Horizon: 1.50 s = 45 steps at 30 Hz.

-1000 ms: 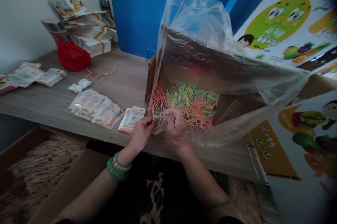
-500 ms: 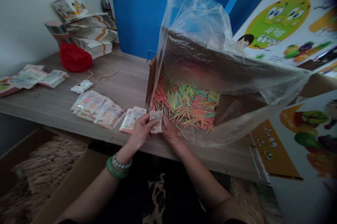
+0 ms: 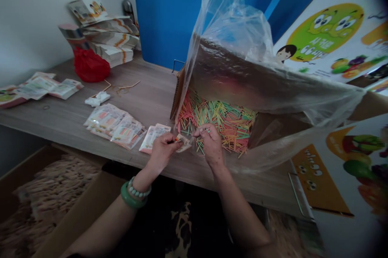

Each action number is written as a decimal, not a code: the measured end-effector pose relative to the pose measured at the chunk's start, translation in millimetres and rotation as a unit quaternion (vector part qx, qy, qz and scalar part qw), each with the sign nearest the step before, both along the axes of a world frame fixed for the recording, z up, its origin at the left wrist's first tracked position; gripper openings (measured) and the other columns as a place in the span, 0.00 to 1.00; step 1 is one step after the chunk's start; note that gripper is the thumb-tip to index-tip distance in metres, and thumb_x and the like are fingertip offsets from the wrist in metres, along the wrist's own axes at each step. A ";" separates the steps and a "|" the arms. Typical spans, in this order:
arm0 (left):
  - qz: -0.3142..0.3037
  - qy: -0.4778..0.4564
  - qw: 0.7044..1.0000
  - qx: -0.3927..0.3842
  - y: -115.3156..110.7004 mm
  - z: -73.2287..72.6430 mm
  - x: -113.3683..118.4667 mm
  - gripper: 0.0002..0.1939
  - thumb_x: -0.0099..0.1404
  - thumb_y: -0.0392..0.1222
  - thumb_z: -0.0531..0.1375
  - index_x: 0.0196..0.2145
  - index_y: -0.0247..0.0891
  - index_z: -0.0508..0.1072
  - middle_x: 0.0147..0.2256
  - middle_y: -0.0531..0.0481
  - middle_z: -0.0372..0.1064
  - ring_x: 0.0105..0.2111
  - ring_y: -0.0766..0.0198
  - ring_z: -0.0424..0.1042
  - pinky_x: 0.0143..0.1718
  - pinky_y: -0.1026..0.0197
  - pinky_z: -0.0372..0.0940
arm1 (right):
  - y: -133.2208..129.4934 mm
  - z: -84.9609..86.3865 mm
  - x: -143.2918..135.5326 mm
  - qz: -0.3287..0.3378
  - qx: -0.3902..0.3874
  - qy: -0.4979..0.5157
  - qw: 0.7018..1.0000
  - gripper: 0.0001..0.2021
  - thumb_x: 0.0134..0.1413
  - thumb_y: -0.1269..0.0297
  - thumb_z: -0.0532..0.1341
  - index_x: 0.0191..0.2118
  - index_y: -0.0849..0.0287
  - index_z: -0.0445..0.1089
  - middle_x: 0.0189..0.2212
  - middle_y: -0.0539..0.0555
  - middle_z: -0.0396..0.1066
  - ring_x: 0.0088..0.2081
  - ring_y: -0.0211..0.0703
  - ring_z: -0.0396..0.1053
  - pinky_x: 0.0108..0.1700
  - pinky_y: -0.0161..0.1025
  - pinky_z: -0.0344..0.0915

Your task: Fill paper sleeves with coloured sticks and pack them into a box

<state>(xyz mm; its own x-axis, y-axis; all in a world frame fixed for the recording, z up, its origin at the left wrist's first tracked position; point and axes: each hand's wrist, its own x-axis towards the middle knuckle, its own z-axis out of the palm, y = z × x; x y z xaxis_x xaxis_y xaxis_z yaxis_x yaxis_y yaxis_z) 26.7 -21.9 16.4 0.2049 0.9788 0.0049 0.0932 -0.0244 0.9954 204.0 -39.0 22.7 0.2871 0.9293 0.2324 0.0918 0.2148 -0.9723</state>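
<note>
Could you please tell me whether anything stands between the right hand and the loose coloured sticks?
Nothing visible does. The right hand is at the near edge of the coloured sticks; the clear plastic sheet rises behind them and spreads to their right. Whether a thin fold lies near the hand, I cannot tell.

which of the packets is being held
The packet pinched in the left hand, near the coloured sticks; the other packets lie on the table.

Dim, muted light here; source out of sight. Thin glints on the clear plastic bag (image 3: pixel 251 36). Deep shadow beneath the desk (image 3: pixel 148 88). Fingers (image 3: pixel 201 129) slightly soft. Lower left smeared, upper right corner black, small pixelated patch far right, edges stretched.
</note>
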 end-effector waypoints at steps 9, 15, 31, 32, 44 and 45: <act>-0.017 0.039 0.998 -0.048 -6.6 2.5 3.0 0.15 0.57 0.46 0.64 0.18 0.39 0.68 0.18 0.56 0.59 0.20 0.68 0.60 0.20 0.64 0.54 | -11.8 47.1 -28.2 -0.022 0.124 0.059 0.990 0.05 0.67 0.60 0.57 0.39 0.53 0.66 0.28 0.47 0.71 0.34 0.41 0.75 0.45 0.45 0.72; -0.019 0.041 0.994 -0.098 -11.8 11.5 6.7 0.17 0.57 0.49 0.65 0.18 0.40 0.66 0.14 0.57 0.58 0.14 0.70 0.58 0.16 0.65 0.51 | -21.0 53.0 -37.5 -0.035 0.173 -0.115 0.978 0.07 0.69 0.62 0.55 0.38 0.50 0.69 0.34 0.49 0.76 0.39 0.42 0.76 0.45 0.45 0.72; -0.109 -0.032 0.985 -0.133 -15.6 21.1 8.3 0.11 0.53 0.43 0.65 0.19 0.38 0.71 0.18 0.55 0.63 0.18 0.69 0.62 0.20 0.66 0.58 | -12.4 31.2 -32.0 0.051 0.052 0.065 0.995 0.05 0.67 0.58 0.57 0.40 0.51 0.63 0.27 0.46 0.75 0.35 0.43 0.77 0.44 0.46 0.73; -0.116 -0.039 0.983 -0.138 -15.5 21.8 8.0 0.11 0.53 0.43 0.66 0.19 0.38 0.70 0.17 0.56 0.63 0.18 0.69 0.61 0.20 0.66 0.58 | -11.8 30.2 -30.6 0.051 0.040 0.064 0.996 0.05 0.67 0.58 0.57 0.39 0.52 0.63 0.27 0.47 0.75 0.35 0.43 0.77 0.44 0.45 0.73; -0.154 -0.103 0.967 -0.172 -14.4 11.5 7.3 0.12 0.52 0.48 0.69 0.25 0.37 0.76 0.21 0.54 0.67 0.21 0.67 0.64 0.22 0.64 0.59 | -6.5 22.9 -20.1 0.077 -0.097 0.063 0.990 0.07 0.60 0.58 0.58 0.35 0.53 0.61 0.30 0.51 0.80 0.27 0.41 0.74 0.32 0.38 0.69; -0.152 -0.102 0.969 -0.167 -13.9 10.4 8.1 0.11 0.52 0.47 0.69 0.25 0.37 0.76 0.21 0.54 0.67 0.22 0.67 0.64 0.23 0.64 0.59 | -6.6 22.3 -20.4 0.100 -0.101 0.049 0.989 0.07 0.60 0.58 0.58 0.34 0.53 0.61 0.31 0.51 0.80 0.29 0.42 0.74 0.34 0.39 0.70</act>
